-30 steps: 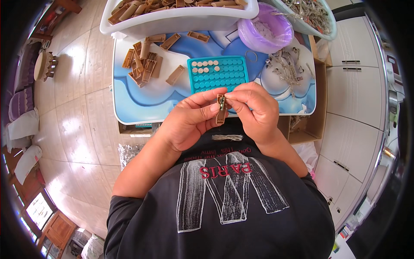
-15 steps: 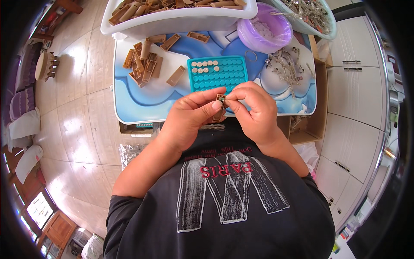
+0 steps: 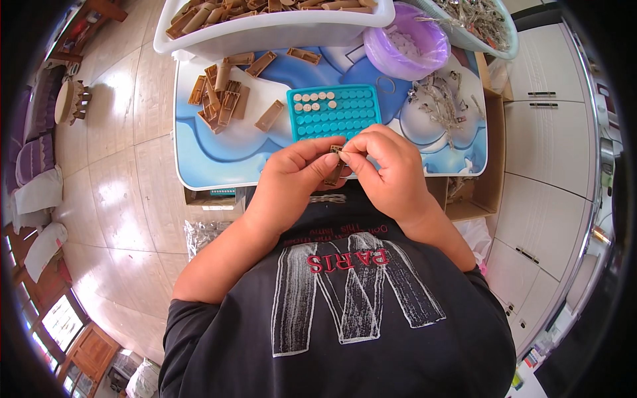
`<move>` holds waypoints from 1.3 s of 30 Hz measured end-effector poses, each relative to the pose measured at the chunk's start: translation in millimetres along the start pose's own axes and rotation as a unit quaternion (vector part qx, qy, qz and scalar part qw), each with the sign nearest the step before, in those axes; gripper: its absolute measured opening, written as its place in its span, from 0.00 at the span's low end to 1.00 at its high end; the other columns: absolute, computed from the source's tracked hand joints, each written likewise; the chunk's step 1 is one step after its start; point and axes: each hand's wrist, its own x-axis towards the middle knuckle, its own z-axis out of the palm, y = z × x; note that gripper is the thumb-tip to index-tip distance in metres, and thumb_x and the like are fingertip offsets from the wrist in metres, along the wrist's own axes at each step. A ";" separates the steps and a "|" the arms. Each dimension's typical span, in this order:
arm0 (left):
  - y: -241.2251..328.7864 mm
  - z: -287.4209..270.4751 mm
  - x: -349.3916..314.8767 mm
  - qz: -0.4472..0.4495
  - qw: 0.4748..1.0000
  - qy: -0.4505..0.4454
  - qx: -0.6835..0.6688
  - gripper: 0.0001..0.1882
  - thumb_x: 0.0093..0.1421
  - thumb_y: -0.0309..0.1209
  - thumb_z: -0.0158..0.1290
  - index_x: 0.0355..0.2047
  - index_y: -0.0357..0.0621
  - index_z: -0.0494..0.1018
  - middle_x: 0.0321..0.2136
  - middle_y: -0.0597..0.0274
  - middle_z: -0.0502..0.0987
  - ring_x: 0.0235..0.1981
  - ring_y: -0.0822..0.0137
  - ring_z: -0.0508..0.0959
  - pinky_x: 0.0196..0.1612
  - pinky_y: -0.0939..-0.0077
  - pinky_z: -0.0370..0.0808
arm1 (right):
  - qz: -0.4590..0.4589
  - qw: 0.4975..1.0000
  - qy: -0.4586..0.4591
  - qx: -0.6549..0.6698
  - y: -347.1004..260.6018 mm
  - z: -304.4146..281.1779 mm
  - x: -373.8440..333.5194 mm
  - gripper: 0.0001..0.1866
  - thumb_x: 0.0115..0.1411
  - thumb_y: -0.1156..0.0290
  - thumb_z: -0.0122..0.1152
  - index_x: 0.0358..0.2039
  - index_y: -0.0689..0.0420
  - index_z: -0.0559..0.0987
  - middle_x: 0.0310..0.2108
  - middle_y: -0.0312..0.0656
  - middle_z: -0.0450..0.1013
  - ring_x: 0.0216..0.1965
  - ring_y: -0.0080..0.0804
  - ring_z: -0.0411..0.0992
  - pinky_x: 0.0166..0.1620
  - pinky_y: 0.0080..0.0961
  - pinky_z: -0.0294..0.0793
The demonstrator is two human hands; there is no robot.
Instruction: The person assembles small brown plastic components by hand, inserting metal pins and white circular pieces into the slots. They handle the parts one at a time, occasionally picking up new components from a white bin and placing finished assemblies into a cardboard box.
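Observation:
Close to the table's near edge, my left hand (image 3: 285, 179) is closed around a small brown plastic casing (image 3: 334, 175), thumb across its face. My right hand (image 3: 391, 169) pinches at the casing's upper end with thumb and forefinger. What those fingertips hold is too small and covered to make out. Just beyond my hands lies a teal tray (image 3: 290, 111) with rows of round pockets. Several pale round discs (image 3: 314, 97), like button cells, sit in its far left rows.
Similar brown casings (image 3: 229, 103) lie piled at the table's left, more in a white bin (image 3: 265, 33) behind. A purple lined basin (image 3: 378, 63) holds small white pieces. Tangled thin wire parts (image 3: 438, 103) lie at right, with more in a pale basket (image 3: 509, 33).
My right fingertips have moved slightly left and closer over the casing's upper end, covering most of the green part seen there before. The tray and casings on the table stay put.

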 end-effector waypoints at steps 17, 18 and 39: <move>-0.3 0.1 10.8 0.086 0.979 0.111 -0.146 0.13 0.62 0.28 0.49 0.45 0.37 0.66 0.41 0.54 0.74 0.42 0.65 0.76 0.47 0.72 0.74 | -0.075 0.992 0.091 -0.035 -1.8 19.3 -12.4 0.21 0.42 0.79 0.68 0.37 0.56 0.70 0.21 0.32 0.71 0.21 0.31 0.66 0.29 0.28 0.61; 0.2 -0.2 10.2 0.082 0.980 0.115 -0.138 0.13 0.62 0.28 0.48 0.45 0.37 0.66 0.41 0.54 0.74 0.41 0.65 0.76 0.46 0.72 0.74 | -0.072 0.993 0.085 -0.034 -1.4 16.7 -11.9 0.20 0.43 0.81 0.67 0.37 0.56 0.70 0.21 0.33 0.72 0.23 0.32 0.66 0.28 0.27 0.62; -6.9 0.6 9.9 0.060 0.988 0.110 -0.089 0.14 0.62 0.29 0.49 0.46 0.34 0.68 0.38 0.54 0.76 0.36 0.68 0.77 0.38 0.76 0.76 | -0.096 0.994 -0.016 -0.038 -0.2 14.7 -9.1 0.11 0.46 0.70 0.66 0.32 0.55 0.77 0.20 0.36 0.73 0.22 0.33 0.71 0.27 0.28 0.63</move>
